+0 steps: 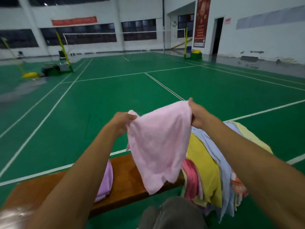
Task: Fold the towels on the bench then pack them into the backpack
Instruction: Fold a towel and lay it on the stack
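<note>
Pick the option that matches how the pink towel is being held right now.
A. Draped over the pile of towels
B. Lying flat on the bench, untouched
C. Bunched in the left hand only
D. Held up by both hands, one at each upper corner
D: the left hand and right hand each pinch an upper corner of the pink towel, which hangs above the bench.

Single head-worn wide-angle view, looking forward and down from close above the bench (127, 176), along both outstretched forearms, across the green court floor (115, 90) toward the far windowed wall (140, 12).
</note>
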